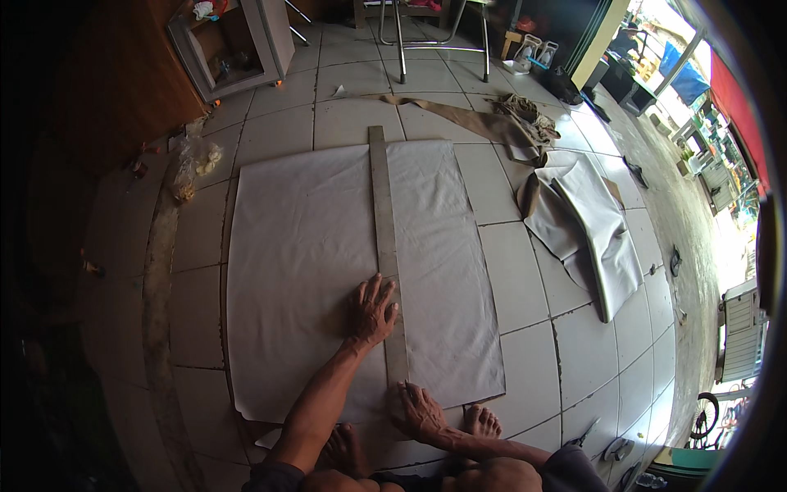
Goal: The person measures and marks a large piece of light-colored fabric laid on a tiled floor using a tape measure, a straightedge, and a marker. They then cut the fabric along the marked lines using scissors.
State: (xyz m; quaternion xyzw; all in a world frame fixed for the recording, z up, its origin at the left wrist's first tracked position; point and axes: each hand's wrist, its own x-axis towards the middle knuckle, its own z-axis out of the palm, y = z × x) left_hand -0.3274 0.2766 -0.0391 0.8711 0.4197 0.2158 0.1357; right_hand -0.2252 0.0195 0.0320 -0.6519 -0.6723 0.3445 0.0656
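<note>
A large whitish sheet of material [303, 246], like fabric or vinyl, lies spread on the tiled floor before me, slightly wrinkled. Across it, from the far edge to the near one, runs a long flat straightedge [382, 197]. My left hand [375, 310] presses down on the straightedge with its fingers spread. Close to the straightedge's near end, my right hand [420, 414] is low on the sheet with its fingers drawn together. What those fingers hold, if anything, is too small to make out. My bare feet [482, 421] are at the sheet's near edge.
Folded whitish material [586, 230] lies to the right, with a brown strip and crumpled cloth [525, 119] beyond it. A plastic bag [193, 160] sits at the left. Farther off stand a cabinet [275, 41] and metal chair legs [402, 49]. Scissors [586, 432] rest at the lower right.
</note>
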